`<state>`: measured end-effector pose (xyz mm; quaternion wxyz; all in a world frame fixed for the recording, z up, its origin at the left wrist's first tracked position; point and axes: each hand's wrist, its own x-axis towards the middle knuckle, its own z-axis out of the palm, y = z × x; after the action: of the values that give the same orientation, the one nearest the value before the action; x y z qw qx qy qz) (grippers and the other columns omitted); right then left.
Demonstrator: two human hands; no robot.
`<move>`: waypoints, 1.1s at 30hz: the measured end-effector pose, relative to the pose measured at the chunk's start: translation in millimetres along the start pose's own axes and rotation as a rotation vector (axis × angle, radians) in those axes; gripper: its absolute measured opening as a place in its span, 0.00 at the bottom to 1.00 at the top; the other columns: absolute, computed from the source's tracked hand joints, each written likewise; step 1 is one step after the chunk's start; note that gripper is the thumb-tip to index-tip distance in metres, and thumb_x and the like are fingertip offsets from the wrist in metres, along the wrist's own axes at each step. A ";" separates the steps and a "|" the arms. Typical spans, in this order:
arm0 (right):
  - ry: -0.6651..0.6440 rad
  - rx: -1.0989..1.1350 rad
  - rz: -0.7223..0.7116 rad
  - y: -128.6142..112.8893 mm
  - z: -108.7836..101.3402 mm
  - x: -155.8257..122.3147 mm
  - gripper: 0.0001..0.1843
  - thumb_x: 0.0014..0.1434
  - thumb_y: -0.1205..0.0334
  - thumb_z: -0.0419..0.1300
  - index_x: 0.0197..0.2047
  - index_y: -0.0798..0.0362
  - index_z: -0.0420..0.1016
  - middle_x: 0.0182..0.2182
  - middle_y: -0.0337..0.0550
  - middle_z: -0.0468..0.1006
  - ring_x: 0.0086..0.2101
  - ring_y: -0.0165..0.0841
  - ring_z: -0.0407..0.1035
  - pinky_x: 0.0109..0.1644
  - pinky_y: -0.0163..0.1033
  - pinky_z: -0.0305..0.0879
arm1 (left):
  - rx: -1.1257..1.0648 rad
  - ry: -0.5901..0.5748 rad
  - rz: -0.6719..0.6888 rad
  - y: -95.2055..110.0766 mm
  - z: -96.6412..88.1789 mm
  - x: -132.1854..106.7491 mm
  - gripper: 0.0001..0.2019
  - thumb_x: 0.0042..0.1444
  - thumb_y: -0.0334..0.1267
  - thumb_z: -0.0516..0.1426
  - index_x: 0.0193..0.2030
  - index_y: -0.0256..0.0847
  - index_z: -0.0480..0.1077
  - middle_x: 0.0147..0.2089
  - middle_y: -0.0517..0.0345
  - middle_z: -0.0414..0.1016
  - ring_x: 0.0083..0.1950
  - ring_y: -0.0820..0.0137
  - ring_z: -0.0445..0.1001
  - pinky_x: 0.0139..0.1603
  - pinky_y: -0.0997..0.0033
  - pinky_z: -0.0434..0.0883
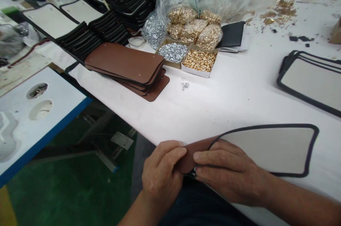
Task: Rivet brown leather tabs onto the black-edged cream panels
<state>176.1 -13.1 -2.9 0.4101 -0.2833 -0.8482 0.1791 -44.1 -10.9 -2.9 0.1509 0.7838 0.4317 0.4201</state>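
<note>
At the table's front edge, my left hand (163, 169) is closed on the rounded end of a brown leather-like panel (189, 153), thumb on top. My right hand (231, 169) pinches a pale panel with a black border (271, 148), which overlaps the brown one and reaches right across the table. A small shiny metal piece (194, 172) shows by the right fingertips; its kind is too small to make out. The undersides of both panels are hidden.
A stack of brown panels (125, 61) lies at the left edge. Behind it are a box of silver fasteners (173, 52), a box of gold fasteners (199, 61) and bagged ones (193, 29). Black-edged panels (314, 80) sit at right. Loose silver pieces (185, 86) lie mid-table.
</note>
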 end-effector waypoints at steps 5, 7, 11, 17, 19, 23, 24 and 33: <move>-0.002 0.031 0.025 1.1 -0.6 2.4 0.14 0.59 0.74 0.66 0.47 0.49 0.79 0.48 0.44 0.83 0.41 0.35 0.77 0.45 0.42 0.77 | 0.004 -0.024 0.040 -3.6 0.4 -1.3 0.18 0.56 0.19 0.62 0.50 0.42 0.76 0.49 0.53 0.80 0.48 0.69 0.80 0.46 0.72 0.80; -0.002 0.048 0.036 1.9 0.1 2.0 0.14 0.60 0.74 0.66 0.47 0.48 0.79 0.49 0.43 0.83 0.42 0.35 0.77 0.45 0.42 0.77 | -0.015 -0.033 0.051 -5.5 0.7 -1.6 0.18 0.56 0.19 0.62 0.49 0.42 0.76 0.49 0.53 0.80 0.48 0.69 0.80 0.46 0.72 0.80; 0.032 0.041 0.034 3.1 1.0 2.2 0.11 0.60 0.73 0.67 0.45 0.51 0.79 0.48 0.46 0.83 0.40 0.35 0.77 0.44 0.42 0.76 | -0.038 -0.046 0.049 -7.4 1.1 -1.1 0.18 0.55 0.18 0.62 0.49 0.42 0.76 0.50 0.53 0.80 0.49 0.69 0.80 0.48 0.72 0.80; 0.069 0.088 0.107 7.8 3.0 3.9 0.10 0.61 0.72 0.66 0.46 0.51 0.78 0.49 0.49 0.81 0.44 0.35 0.77 0.47 0.41 0.77 | -0.108 -0.085 0.016 -7.9 2.5 8.1 0.17 0.56 0.20 0.62 0.50 0.41 0.76 0.48 0.52 0.80 0.48 0.69 0.80 0.47 0.71 0.79; 0.053 0.108 0.133 11.2 4.8 3.2 0.09 0.63 0.71 0.65 0.46 0.50 0.78 0.52 0.49 0.79 0.47 0.35 0.77 0.50 0.41 0.77 | -0.173 -0.108 -0.047 -8.1 3.2 13.2 0.16 0.58 0.21 0.61 0.49 0.42 0.76 0.46 0.53 0.80 0.46 0.70 0.80 0.45 0.71 0.78; 0.035 0.100 0.171 17.1 8.9 3.4 0.08 0.64 0.71 0.63 0.46 0.51 0.78 0.54 0.50 0.76 0.50 0.34 0.74 0.54 0.39 0.75 | -0.292 -0.177 -0.198 -8.6 2.2 22.8 0.10 0.63 0.25 0.59 0.46 0.43 0.77 0.43 0.56 0.79 0.44 0.70 0.78 0.43 0.72 0.75; 0.038 0.096 0.177 18.1 9.9 4.1 0.08 0.65 0.71 0.63 0.46 0.51 0.79 0.54 0.50 0.76 0.50 0.33 0.74 0.54 0.38 0.75 | -0.312 -0.199 -0.233 -8.6 1.4 24.9 0.09 0.64 0.27 0.59 0.46 0.43 0.77 0.43 0.57 0.79 0.43 0.70 0.78 0.43 0.72 0.74; 0.103 0.122 0.210 21.8 14.5 16.6 0.09 0.66 0.73 0.62 0.46 0.53 0.80 0.50 0.49 0.76 0.48 0.30 0.75 0.54 0.32 0.74 | -0.466 -0.380 -0.533 -9.5 -5.6 39.7 0.06 0.67 0.36 0.58 0.46 0.43 0.77 0.43 0.60 0.77 0.42 0.71 0.74 0.42 0.74 0.68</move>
<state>163.5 13.2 -13.4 0.4485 -0.3537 -0.7794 0.2576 -43.0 25.8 15.7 0.5055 0.6529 0.4773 0.3005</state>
